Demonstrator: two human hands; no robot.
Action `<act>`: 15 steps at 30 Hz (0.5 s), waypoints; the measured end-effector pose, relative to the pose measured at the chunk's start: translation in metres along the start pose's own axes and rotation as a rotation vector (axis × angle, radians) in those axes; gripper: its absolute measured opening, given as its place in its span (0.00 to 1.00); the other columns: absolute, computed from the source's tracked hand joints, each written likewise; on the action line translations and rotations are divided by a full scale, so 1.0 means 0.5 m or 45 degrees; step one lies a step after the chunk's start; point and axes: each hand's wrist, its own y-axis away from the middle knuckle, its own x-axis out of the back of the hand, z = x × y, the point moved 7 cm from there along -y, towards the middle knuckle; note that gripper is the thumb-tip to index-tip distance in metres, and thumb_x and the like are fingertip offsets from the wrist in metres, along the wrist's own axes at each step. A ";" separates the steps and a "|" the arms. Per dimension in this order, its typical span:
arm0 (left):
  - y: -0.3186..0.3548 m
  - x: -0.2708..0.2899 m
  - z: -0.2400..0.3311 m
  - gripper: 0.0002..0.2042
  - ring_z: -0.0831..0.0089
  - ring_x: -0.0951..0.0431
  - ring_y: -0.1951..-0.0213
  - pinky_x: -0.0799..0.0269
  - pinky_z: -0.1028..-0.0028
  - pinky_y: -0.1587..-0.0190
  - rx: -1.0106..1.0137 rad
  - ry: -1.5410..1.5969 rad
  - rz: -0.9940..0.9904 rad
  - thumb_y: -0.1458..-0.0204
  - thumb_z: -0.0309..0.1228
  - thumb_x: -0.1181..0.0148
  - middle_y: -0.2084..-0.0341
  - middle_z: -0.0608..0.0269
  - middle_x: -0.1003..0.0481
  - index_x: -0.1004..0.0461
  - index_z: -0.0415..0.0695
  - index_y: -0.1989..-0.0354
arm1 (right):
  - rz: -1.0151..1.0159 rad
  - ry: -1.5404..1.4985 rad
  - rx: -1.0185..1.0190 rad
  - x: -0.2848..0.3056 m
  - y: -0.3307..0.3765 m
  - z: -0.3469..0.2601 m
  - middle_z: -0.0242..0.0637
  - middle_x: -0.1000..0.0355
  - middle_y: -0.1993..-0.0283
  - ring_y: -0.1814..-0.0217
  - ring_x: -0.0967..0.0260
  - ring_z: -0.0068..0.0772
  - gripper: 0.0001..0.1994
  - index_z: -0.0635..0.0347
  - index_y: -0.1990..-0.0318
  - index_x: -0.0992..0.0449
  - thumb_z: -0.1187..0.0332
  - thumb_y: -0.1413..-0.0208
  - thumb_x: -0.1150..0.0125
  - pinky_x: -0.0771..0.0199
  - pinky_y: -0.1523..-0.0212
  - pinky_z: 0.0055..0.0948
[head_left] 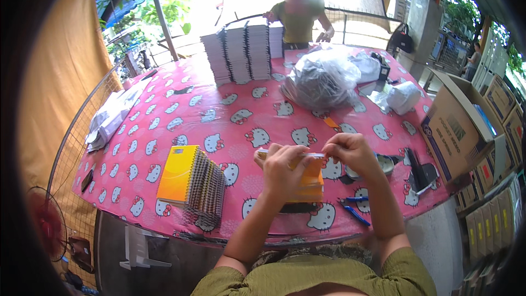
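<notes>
Both hands (315, 161) grip orange notebook (311, 178) | upright | spine edge topmost

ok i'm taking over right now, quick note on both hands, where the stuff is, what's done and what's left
Left hand: grip around an orange notebook, held above the pink table.
Right hand: fingertips pinching at the notebook's top edge.
Done: a stack of spiral-bound orange notebooks lies to the left.
Left: grey stacks of unbound pads at the far side, by another person; a bag of dark coils mid-table. Blue-handled pliers lie by the right forearm.
</notes>
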 end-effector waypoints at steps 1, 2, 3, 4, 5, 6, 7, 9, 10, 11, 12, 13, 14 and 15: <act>0.003 0.001 0.002 0.08 0.66 0.27 0.64 0.33 0.68 0.59 -0.027 -0.026 0.011 0.56 0.33 0.32 0.71 0.67 0.21 0.19 0.47 0.67 | -0.061 -0.009 0.001 -0.003 0.008 -0.002 0.30 0.25 0.71 0.71 0.32 0.15 0.08 0.68 0.63 0.24 0.70 0.43 0.39 0.31 0.70 0.16; 0.003 0.002 -0.006 0.09 0.67 0.28 0.65 0.33 0.67 0.58 0.011 0.026 0.003 0.58 0.33 0.31 0.71 0.67 0.22 0.19 0.48 0.67 | -0.130 -0.019 0.020 -0.013 0.008 -0.014 0.30 0.25 0.70 0.69 0.31 0.15 0.08 0.68 0.63 0.24 0.70 0.43 0.38 0.31 0.68 0.16; 0.005 0.002 -0.011 0.09 0.69 0.28 0.64 0.36 0.68 0.56 0.028 0.043 0.005 0.58 0.34 0.31 0.72 0.68 0.21 0.18 0.48 0.68 | -0.200 -0.029 0.038 -0.022 0.011 -0.020 0.29 0.25 0.70 0.68 0.31 0.15 0.08 0.68 0.63 0.24 0.70 0.43 0.38 0.31 0.67 0.16; 0.008 0.001 -0.016 0.09 0.72 0.27 0.64 0.39 0.69 0.54 0.045 0.058 0.008 0.58 0.35 0.30 0.72 0.70 0.21 0.18 0.48 0.68 | -0.290 -0.117 -0.008 -0.024 0.017 -0.009 0.29 0.26 0.67 0.64 0.31 0.15 0.10 0.68 0.60 0.25 0.69 0.44 0.37 0.30 0.64 0.18; 0.006 0.000 -0.018 0.09 0.74 0.27 0.64 0.42 0.70 0.52 0.058 0.074 0.015 0.58 0.36 0.30 0.72 0.71 0.21 0.18 0.48 0.69 | -0.271 -0.045 0.014 -0.021 0.017 -0.003 0.29 0.26 0.67 0.64 0.31 0.16 0.10 0.68 0.59 0.25 0.70 0.44 0.37 0.30 0.64 0.19; 0.006 0.000 -0.013 0.09 0.72 0.27 0.64 0.39 0.70 0.54 0.031 0.060 0.023 0.58 0.35 0.30 0.72 0.70 0.21 0.18 0.48 0.68 | -0.254 0.026 0.036 -0.018 0.017 0.005 0.29 0.26 0.66 0.64 0.31 0.16 0.10 0.68 0.58 0.25 0.71 0.44 0.37 0.30 0.64 0.19; 0.007 0.002 -0.007 0.09 0.70 0.28 0.64 0.36 0.69 0.56 0.003 0.046 0.033 0.58 0.34 0.30 0.72 0.69 0.22 0.18 0.48 0.68 | -0.236 0.098 0.059 -0.016 0.018 0.007 0.29 0.26 0.66 0.64 0.30 0.17 0.11 0.67 0.57 0.26 0.71 0.44 0.37 0.30 0.64 0.20; 0.009 0.007 -0.005 0.08 0.68 0.28 0.64 0.33 0.68 0.58 -0.017 0.018 0.052 0.58 0.33 0.31 0.71 0.67 0.22 0.18 0.47 0.68 | -0.255 0.280 -0.051 -0.021 0.019 -0.005 0.31 0.27 0.65 0.64 0.30 0.20 0.11 0.66 0.56 0.27 0.73 0.45 0.37 0.30 0.64 0.20; 0.011 0.008 -0.004 0.08 0.68 0.28 0.64 0.33 0.68 0.58 -0.013 0.009 0.056 0.58 0.33 0.31 0.71 0.67 0.22 0.18 0.47 0.68 | -0.264 0.371 -0.106 -0.024 0.018 -0.008 0.32 0.27 0.65 0.65 0.29 0.21 0.12 0.65 0.55 0.27 0.73 0.46 0.37 0.30 0.64 0.21; 0.011 0.009 -0.004 0.08 0.68 0.28 0.64 0.33 0.68 0.58 -0.011 0.001 0.057 0.59 0.32 0.31 0.71 0.67 0.22 0.18 0.47 0.68 | -0.174 0.510 0.129 -0.023 0.017 -0.032 0.33 0.27 0.65 0.66 0.29 0.25 0.11 0.65 0.56 0.27 0.73 0.46 0.37 0.29 0.65 0.23; 0.012 0.007 -0.005 0.09 0.68 0.27 0.64 0.33 0.68 0.58 -0.013 0.018 0.061 0.59 0.32 0.30 0.71 0.66 0.22 0.18 0.47 0.67 | -0.082 0.646 0.365 -0.027 0.026 -0.055 0.35 0.28 0.66 0.68 0.29 0.28 0.11 0.65 0.57 0.28 0.72 0.46 0.38 0.29 0.66 0.25; 0.012 0.005 -0.007 0.10 0.68 0.27 0.63 0.33 0.68 0.58 -0.015 0.035 0.064 0.59 0.31 0.30 0.71 0.66 0.22 0.18 0.46 0.67 | 0.013 0.777 0.602 -0.034 0.040 -0.075 0.37 0.28 0.67 0.69 0.29 0.31 0.10 0.65 0.58 0.28 0.72 0.46 0.38 0.28 0.66 0.28; 0.012 0.003 -0.009 0.11 0.68 0.27 0.63 0.33 0.68 0.57 -0.016 0.053 0.067 0.59 0.30 0.30 0.71 0.65 0.22 0.19 0.46 0.66 | 0.083 0.700 0.546 -0.030 0.044 -0.065 0.37 0.29 0.66 0.69 0.29 0.33 0.10 0.64 0.58 0.28 0.70 0.46 0.38 0.28 0.66 0.30; 0.012 0.002 -0.011 0.11 0.67 0.27 0.63 0.33 0.68 0.57 0.009 0.066 0.061 0.60 0.30 0.30 0.70 0.65 0.22 0.19 0.46 0.65 | 0.153 0.622 0.490 -0.027 0.049 -0.052 0.37 0.29 0.66 0.69 0.29 0.35 0.10 0.63 0.59 0.28 0.69 0.46 0.38 0.28 0.66 0.32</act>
